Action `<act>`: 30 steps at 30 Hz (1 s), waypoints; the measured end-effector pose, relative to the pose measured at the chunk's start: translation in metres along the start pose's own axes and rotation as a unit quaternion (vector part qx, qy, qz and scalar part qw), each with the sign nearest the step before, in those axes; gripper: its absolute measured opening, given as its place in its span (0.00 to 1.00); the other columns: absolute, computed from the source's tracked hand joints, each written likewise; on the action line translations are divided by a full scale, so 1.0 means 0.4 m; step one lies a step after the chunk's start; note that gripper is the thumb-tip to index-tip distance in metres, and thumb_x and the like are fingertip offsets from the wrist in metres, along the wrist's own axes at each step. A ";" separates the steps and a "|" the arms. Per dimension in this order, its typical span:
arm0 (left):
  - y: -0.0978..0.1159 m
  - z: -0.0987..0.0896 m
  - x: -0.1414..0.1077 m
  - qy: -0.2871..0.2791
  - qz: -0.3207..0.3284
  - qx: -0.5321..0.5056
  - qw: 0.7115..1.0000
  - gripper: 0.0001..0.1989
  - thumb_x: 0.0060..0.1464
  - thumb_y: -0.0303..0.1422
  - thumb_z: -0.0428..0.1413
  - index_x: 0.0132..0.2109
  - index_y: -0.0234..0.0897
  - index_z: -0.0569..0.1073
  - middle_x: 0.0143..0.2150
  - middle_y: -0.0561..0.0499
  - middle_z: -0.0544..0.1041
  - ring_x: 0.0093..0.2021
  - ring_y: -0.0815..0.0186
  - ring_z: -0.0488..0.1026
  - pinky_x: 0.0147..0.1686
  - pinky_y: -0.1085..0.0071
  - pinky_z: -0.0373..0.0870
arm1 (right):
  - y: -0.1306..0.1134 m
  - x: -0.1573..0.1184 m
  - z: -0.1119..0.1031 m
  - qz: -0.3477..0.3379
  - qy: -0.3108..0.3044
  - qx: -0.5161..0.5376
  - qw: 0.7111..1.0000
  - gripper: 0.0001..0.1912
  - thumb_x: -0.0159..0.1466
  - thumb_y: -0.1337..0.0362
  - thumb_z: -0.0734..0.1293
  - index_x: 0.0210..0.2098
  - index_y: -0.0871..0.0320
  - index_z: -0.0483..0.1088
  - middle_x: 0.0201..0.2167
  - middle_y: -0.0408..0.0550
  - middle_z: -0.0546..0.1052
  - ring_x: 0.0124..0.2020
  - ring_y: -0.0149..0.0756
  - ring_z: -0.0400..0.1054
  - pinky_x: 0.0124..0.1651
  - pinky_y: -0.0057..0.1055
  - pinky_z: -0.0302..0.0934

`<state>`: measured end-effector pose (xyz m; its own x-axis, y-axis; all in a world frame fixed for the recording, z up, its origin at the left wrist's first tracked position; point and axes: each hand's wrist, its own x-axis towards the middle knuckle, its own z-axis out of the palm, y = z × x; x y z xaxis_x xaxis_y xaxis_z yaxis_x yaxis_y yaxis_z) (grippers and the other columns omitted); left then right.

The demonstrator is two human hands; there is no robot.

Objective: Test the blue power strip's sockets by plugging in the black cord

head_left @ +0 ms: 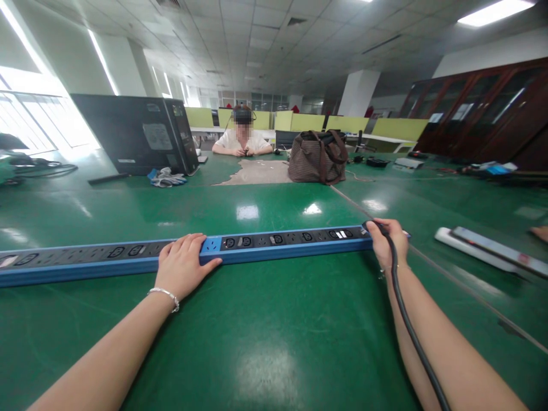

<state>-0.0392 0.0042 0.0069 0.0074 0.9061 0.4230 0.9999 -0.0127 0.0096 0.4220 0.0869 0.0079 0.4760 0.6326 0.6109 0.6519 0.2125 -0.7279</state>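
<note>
A long blue power strip [282, 248] with a row of black sockets lies across the green table. My left hand [184, 262] grips it left of centre, fingers over the far side and thumb along the near side, beside a bright blue socket. Near the strip's right end, my right hand [389, 242] is closed on a black cable [400, 302], which bends over the hand and runs down along the forearm. The cable's end is mostly hidden by the fingers, so whether it sits in the strip cannot be made out.
Across the table [265, 342] sits a person [242, 140] with a head-worn device. A black computer case [141, 134] and gloves [166, 177] stand back left, a brown bag [317, 157] behind the strip. White and grey bars [492, 251] lie at right.
</note>
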 end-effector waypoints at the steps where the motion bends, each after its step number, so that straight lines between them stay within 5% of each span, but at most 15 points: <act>1: 0.000 0.001 0.000 0.000 0.000 0.000 1.000 0.31 0.51 0.52 0.48 0.55 0.37 0.64 0.57 0.42 0.68 0.57 0.53 0.62 0.55 0.56 0.52 | 0.001 0.000 0.001 -0.007 -0.011 -0.012 1.000 0.20 0.53 0.48 0.65 0.35 0.57 0.69 0.28 0.47 0.73 0.30 0.38 0.68 0.37 0.37 0.62; 11: 0.001 0.000 -0.001 0.004 0.004 0.004 1.000 0.31 0.51 0.52 0.48 0.55 0.36 0.64 0.57 0.42 0.68 0.57 0.53 0.63 0.55 0.57 0.52 | -0.001 0.011 -0.016 -0.057 -0.077 -0.128 0.987 0.19 0.54 0.47 0.63 0.36 0.54 0.70 0.29 0.48 0.74 0.32 0.41 0.68 0.39 0.37 0.61; 30: 0.000 0.000 0.001 -0.003 -0.002 -0.004 1.000 0.31 0.50 0.52 0.49 0.55 0.36 0.65 0.57 0.41 0.68 0.57 0.52 0.62 0.55 0.55 0.53 | 0.011 0.014 -0.022 -0.073 -0.089 -0.181 0.977 0.18 0.56 0.49 0.61 0.38 0.54 0.71 0.32 0.49 0.76 0.32 0.41 0.69 0.37 0.34 0.62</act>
<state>-0.0391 0.0046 0.0072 0.0033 0.9084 0.4180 0.9997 -0.0123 0.0189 0.4328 0.0847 0.0109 0.2740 0.7415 0.6124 0.8863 0.0525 -0.4602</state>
